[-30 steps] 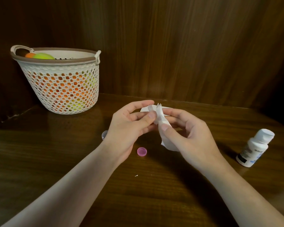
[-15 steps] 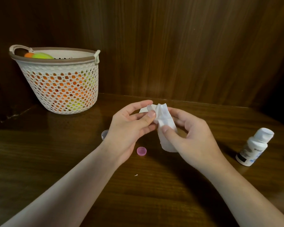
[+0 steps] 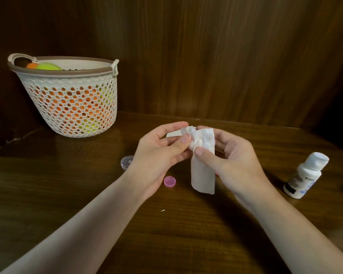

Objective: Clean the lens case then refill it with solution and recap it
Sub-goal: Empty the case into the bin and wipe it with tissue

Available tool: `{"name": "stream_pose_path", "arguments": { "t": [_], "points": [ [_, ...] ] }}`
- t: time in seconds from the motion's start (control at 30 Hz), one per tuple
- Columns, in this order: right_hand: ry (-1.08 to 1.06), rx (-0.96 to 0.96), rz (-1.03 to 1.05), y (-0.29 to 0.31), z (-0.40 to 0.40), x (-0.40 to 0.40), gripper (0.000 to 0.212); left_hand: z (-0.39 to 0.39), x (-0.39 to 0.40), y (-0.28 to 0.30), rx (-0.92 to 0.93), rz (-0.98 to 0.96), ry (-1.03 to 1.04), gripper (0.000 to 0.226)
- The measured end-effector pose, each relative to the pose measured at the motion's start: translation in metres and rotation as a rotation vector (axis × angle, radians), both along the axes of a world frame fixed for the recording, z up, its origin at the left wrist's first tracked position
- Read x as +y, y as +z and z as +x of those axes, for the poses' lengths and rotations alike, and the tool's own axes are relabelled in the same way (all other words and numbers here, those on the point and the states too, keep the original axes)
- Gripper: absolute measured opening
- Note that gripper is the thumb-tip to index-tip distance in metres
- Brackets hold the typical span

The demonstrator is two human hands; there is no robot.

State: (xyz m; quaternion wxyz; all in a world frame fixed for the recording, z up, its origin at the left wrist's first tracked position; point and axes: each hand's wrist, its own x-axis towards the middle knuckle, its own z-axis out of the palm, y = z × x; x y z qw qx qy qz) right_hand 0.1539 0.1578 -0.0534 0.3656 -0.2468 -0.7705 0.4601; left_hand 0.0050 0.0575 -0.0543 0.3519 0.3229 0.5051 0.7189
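**Operator:** State hand condition and location of the work item.

**Inspector:** The left hand [image 3: 158, 153] pinches the small translucent plastic lens case [image 3: 184, 131] between thumb and fingers, raised above the dark wooden tabletop [image 3: 67, 194]. The right hand [image 3: 232, 157] grips a folded white paper tissue [image 3: 203, 167], thumb pressing its bunched upper end into the case. The tissue's long axis hangs near vertical; its lower end is free. How the case's own axis lies cannot be told, as fingers and tissue hide most of it.

**Operator:** Locate the remaining components.

**Inspector:** A round pink plastic cap [image 3: 169, 181] lies on the table just below the left hand. A clear round cap [image 3: 126, 162] lies partly hidden behind the left wrist. The white plastic solution bottle [image 3: 305, 175] stands capped, well apart to the right.

**Operator:** Which hand serves the refill?

**Inspector:** Judged from position, the right hand is nearer the bottle and must first release the tissue; the left hand is nearer both caps. Wiping appears unfinished.
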Motion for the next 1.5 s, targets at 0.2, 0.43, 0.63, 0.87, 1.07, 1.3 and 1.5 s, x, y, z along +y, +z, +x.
{"name": "stream_pose_path", "arguments": {
  "t": [0.2,0.43,0.63,0.87,1.07,1.3,1.5],
  "points": [
    [-0.132,-0.138,0.178,0.000,0.003,-0.003,0.049,0.000,-0.002,0.002,-0.011,-0.004,-0.007,0.037],
    [-0.120,-0.155,0.225,0.000,0.004,-0.001,0.039,0.004,0.000,0.003,0.080,-0.009,0.043,0.037],
    [-0.017,0.112,-0.151,-0.001,0.005,0.007,0.030,0.002,0.000,0.003,0.013,0.005,-0.003,0.036],
    [-0.100,0.206,-0.368,0.000,0.005,0.014,0.031,0.000,-0.002,0.007,0.029,-0.039,0.037,0.035],
    [-0.111,0.168,-0.240,-0.002,0.004,0.015,0.036,0.003,-0.001,0.007,0.021,-0.035,0.017,0.036],
    [-0.074,0.122,-0.109,0.000,0.009,0.014,0.017,0.001,-0.001,0.005,0.072,-0.040,0.023,0.034],
    [-0.090,0.150,-0.072,0.005,0.011,0.009,0.009,0.001,-0.001,0.002,0.194,-0.029,0.073,0.034]
  ]
}}
